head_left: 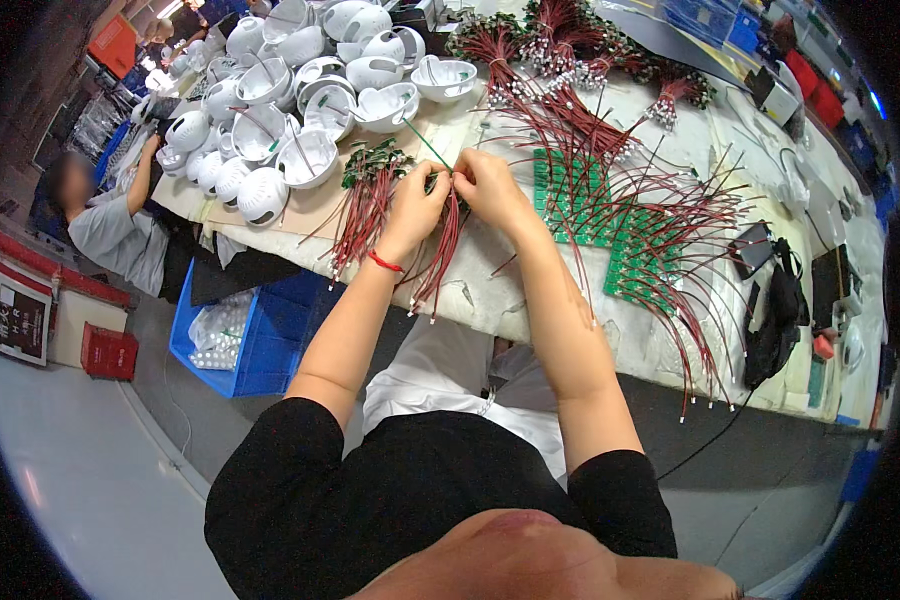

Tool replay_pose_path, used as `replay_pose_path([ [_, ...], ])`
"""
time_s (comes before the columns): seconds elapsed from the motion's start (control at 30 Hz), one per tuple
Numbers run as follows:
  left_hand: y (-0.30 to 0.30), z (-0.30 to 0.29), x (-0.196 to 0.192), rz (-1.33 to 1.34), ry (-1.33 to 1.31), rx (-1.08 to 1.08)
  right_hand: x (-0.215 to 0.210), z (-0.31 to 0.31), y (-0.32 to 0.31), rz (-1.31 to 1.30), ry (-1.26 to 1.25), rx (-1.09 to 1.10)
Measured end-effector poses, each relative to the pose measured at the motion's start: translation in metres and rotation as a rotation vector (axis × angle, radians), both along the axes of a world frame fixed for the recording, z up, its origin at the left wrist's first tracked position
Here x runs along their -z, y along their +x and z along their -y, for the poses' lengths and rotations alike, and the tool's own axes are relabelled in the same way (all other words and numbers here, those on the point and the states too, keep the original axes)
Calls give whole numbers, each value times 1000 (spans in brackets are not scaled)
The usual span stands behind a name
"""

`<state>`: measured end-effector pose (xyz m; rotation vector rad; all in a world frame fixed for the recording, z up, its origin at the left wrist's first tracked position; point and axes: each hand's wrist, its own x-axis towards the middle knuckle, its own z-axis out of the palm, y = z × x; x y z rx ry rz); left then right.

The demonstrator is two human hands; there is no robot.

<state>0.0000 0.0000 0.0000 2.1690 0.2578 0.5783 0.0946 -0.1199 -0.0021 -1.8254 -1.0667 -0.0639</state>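
Both my hands meet over the table near its front edge. My left hand (416, 205) is closed at the top of a bundle of dark red wires (441, 262), which hangs down between my wrists with small white connectors at its lower ends. My right hand (491, 194) pinches close beside it, fingertips against the left ones. A thin green tie (426, 143) sticks up and away from my fingertips. What sits between the fingertips is mostly hidden. Just left of my left hand lies another bunch of red wires (368, 205) with small green boards at its top.
White rounded plastic shells (310, 158) crowd the table's far left. Green circuit-board panels (573, 195) trailing red wires lie to the right. Tied wire bundles (560, 40) heap at the back. A blue bin (280, 340) stands below left; another person (115, 225) works at the far left.
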Motion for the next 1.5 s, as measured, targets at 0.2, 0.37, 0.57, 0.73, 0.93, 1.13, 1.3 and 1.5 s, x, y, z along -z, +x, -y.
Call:
replay_pose_path([
  [0.2,0,2,-11,-48,-261,138,-4,15,14,-154,-91,-85],
  [0.37,1,9,-12,-110,-242,84,-6,17,11,-140,-120,-69],
  [0.57,2,8,-2,-93,-284,-16,0,5,2,57,-39,-10],
  [0.73,3,4,3,-45,-188,-88,0,1,-4,109,30,-9],
  [0.93,-4,4,-9,-54,-14,-177,7,-7,-4,118,137,-39],
  [1.13,-9,-2,-13,-52,33,-107,12,-6,1,-152,85,-76],
  [1.3,-2,-7,-6,-238,-139,-9,14,10,13,-196,-157,-103],
  [1.5,-2,-1,-2,-93,36,-27,12,7,8,-121,-89,-62],
])
